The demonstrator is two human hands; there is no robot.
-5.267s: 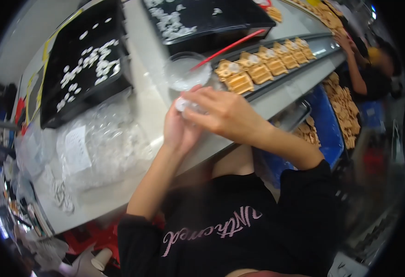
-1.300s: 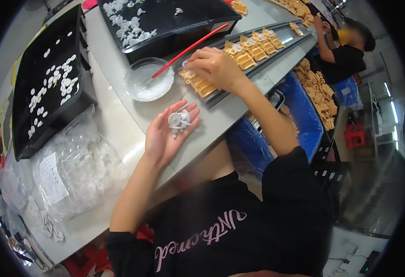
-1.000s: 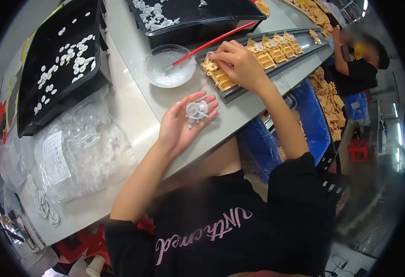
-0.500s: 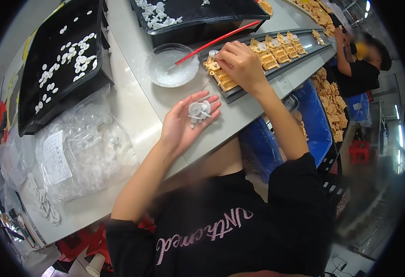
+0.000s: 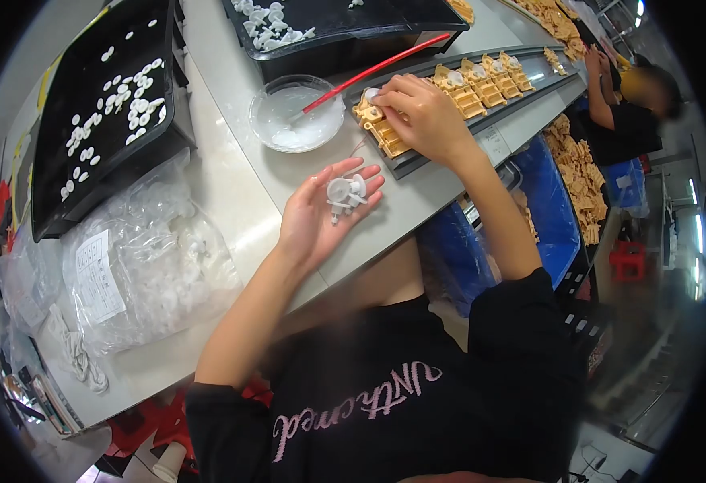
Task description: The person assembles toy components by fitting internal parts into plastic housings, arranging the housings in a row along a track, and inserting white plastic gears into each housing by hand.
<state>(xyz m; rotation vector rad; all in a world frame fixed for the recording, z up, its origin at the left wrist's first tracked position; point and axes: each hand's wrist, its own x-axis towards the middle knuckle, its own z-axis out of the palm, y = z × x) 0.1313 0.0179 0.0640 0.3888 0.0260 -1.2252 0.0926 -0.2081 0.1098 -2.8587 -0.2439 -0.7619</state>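
My left hand (image 5: 314,216) is palm up with its fingers stretched out, and several small white plastic parts (image 5: 343,193) with round heads and stems rest on it. My right hand (image 5: 421,117) reaches over a row of tan plastic pieces (image 5: 467,95) in a long grey tray (image 5: 409,165). Its fingertips pinch a white round-headed part (image 5: 371,94) against the nearest tan piece (image 5: 385,137); the part's stem is hidden. Between the hands and the black bins stands a clear bowl (image 5: 298,138) of whitish liquid, with a red-handled brush (image 5: 369,74) leaning in it.
A black bin (image 5: 182,113) of white discs stands at left, and another black bin (image 5: 345,40) with white parts behind the bowl. A clear bag (image 5: 160,274) of white parts lies near my left arm. Blue crates (image 5: 558,217) sit below the table at right, near another person (image 5: 626,121).
Both hands stay almost in place, the right one still at the nearest tan piece. The view shifts slightly, and the other person's head has turned or moved a little.
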